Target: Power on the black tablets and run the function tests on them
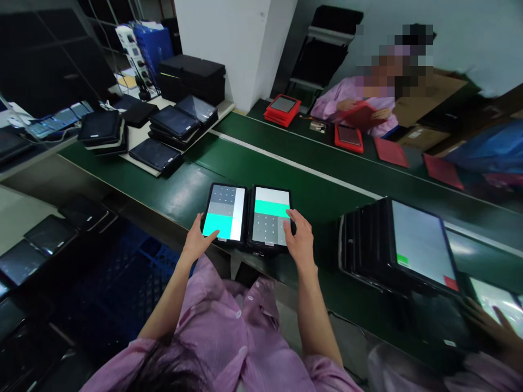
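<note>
Two black-framed tablets lie side by side in front of me, screens up and lit with calculator-like keypads and turquoise bands. My left hand [198, 239] grips the lower left corner of the left tablet [223, 212], fingers along its side edge and thumb over the bottom of the screen. On the right tablet [267, 209], my right hand [300, 234] rests at the right edge with its fingers apart, a fingertip touching the screen. Whether more tablets lie beneath these two, I cannot tell.
A stack of tablets [368, 245] stands on the green bench [253, 158] to my right, near a co-worker's blurred hand [490, 321]. More dark tablets [175, 121] are piled at the left. Across the bench, a person handles a red case [357, 115].
</note>
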The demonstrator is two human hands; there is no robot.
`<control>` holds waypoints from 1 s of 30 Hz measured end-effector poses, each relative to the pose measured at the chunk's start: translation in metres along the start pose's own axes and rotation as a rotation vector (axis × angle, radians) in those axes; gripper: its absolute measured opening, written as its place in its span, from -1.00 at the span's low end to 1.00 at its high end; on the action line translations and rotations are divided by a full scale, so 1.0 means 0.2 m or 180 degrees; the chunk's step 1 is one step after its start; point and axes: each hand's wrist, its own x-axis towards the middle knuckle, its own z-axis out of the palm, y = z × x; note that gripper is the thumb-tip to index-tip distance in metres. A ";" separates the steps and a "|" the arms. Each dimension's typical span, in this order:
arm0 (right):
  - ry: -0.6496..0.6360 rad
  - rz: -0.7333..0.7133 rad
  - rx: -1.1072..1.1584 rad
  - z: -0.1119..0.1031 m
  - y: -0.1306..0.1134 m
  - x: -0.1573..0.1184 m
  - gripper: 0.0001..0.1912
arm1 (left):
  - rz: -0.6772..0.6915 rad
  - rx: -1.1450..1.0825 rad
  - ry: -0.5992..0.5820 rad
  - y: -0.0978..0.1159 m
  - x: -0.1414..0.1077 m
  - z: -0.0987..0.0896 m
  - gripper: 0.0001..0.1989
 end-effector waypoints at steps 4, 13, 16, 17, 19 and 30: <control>-0.0292 -0.0232 -0.0065 0.03 0.04 0.11 -0.52 | 0.0011 0.0043 0.0010 0.01 0.00 0.02 0.09; -0.0362 -0.0172 -0.0222 0.04 0.13 0.14 -0.53 | 0.0147 -0.0196 -0.0217 -0.09 0.02 -0.08 -0.12; -0.0409 -0.0269 -0.0189 0.05 0.11 0.14 -0.55 | 0.0180 -0.0017 -0.0155 -0.06 0.00 -0.06 -0.05; -0.0443 -0.0317 -0.0178 0.06 0.10 0.14 -0.55 | 0.0199 0.0048 -0.0119 -0.04 0.00 -0.04 0.00; -0.0489 -0.0366 -0.0185 0.07 0.09 0.14 -0.54 | 0.0231 0.0174 -0.0066 -0.02 -0.02 -0.02 0.08; -0.0350 -0.0381 0.0002 0.02 -0.02 0.08 -0.59 | 0.0302 -0.0137 -0.0157 -0.12 0.00 -0.09 -0.08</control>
